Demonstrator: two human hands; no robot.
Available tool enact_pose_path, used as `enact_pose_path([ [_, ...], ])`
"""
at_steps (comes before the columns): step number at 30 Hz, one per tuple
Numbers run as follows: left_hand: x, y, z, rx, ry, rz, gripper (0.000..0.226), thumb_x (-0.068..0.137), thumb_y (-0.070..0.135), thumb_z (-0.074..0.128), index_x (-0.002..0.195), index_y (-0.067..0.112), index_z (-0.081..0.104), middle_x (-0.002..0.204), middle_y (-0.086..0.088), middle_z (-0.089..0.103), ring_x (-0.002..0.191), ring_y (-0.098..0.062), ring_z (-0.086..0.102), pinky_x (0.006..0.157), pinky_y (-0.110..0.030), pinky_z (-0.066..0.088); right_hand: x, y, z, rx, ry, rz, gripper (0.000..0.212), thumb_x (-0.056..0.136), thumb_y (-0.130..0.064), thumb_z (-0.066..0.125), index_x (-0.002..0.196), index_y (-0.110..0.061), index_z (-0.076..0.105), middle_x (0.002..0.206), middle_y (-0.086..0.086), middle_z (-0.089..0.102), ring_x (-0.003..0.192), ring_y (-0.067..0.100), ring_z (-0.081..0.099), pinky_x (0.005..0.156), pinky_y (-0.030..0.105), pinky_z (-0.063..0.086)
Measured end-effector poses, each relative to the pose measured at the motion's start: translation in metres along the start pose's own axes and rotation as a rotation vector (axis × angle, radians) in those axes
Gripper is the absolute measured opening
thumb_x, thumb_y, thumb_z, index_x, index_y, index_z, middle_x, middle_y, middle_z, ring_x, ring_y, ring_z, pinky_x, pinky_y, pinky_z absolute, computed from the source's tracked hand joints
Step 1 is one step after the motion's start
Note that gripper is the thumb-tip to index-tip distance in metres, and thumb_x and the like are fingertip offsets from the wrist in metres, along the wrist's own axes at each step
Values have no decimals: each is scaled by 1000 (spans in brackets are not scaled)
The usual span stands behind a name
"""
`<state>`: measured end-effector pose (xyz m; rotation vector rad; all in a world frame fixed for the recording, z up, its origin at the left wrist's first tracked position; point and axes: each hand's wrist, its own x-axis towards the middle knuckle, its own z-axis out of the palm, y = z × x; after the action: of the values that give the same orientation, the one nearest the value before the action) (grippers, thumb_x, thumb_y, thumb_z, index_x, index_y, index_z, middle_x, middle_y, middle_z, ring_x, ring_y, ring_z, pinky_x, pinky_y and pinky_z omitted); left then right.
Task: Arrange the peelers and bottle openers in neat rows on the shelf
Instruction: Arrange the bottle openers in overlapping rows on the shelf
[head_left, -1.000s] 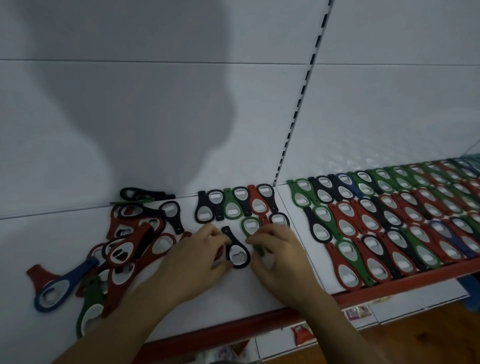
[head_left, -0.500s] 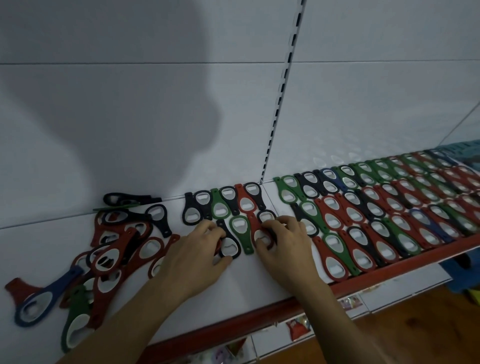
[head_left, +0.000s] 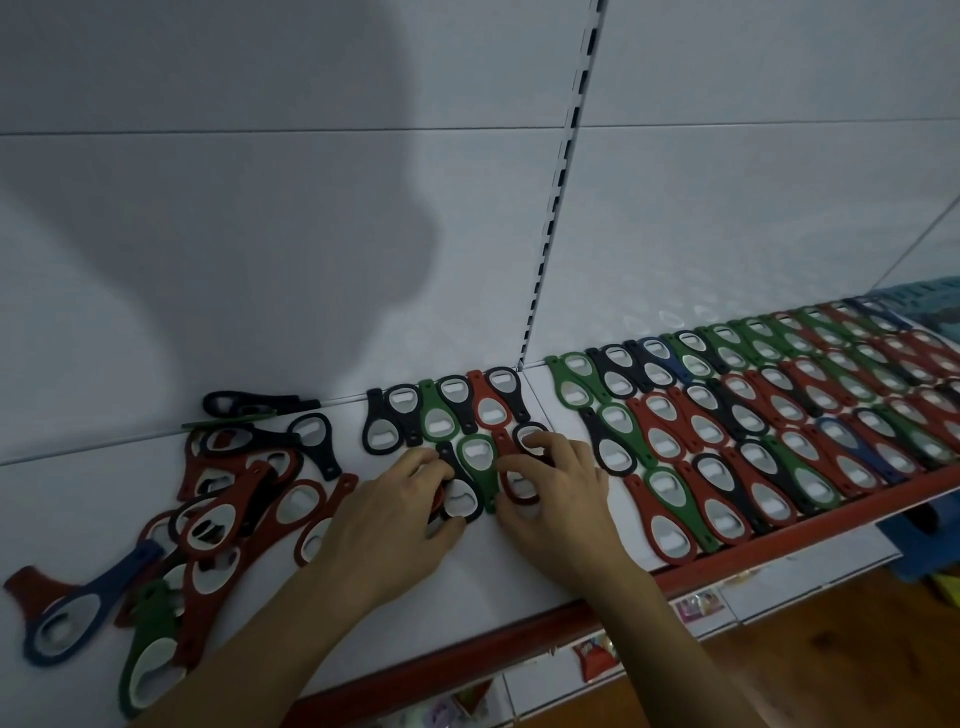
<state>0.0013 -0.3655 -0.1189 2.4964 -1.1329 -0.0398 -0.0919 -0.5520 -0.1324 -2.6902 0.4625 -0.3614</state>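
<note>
No readable text anywhere; print on the small packets (head_left: 698, 608) below the shelf edge (head_left: 727, 558) too blurred.

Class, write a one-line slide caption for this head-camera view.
Left hand and right hand line up bottle openers mid-shelf, between a loose pile and finished rows.

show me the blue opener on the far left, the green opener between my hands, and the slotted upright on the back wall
blue opener (head_left: 65, 631): head view, on its ring.
green opener (head_left: 480, 460): head view, on its ring end.
slotted upright (head_left: 563, 176): head view, midway up the strip.
</note>
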Motion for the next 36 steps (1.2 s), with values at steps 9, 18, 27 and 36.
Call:
enact_pose_path([
  [9,1,-13,-15,-752,-77,-130,53,103,17,44,147,46,39,121,16,62,87,-4,67,74,-26,55,0,-23,-14,368,163,-141,29,92,-39,67,120,-32,67,119,-15,54,113,4,51,90,22,44],
  [18,-20,-22,-38,-623,242,-158,28,106,30,48,122,24,70,100,15,76,92,0,73,82,-26,60,29,-67,-8,731,-17,-164,13,99,-18,60,98,-26,70,79,-17,66,72,7,63,64,15,46],
  [27,-31,-41,-35,-130,51,-58,28,99,34,61,126,29,66,113,24,52,97,2,56,86,-13,46,56,-75,3,244,-185,-233,31,102,-24,58,130,-14,66,113,6,60,96,16,57,91,28,49],
  [36,-20,-19,-23,70,-120,-117,55,91,64,58,139,37,51,134,15,36,90,-4,55,71,-24,43,16,-27,-6,97,139,36,19,92,-25,65,110,-27,71,115,-3,54,107,19,46,87,43,49],
])
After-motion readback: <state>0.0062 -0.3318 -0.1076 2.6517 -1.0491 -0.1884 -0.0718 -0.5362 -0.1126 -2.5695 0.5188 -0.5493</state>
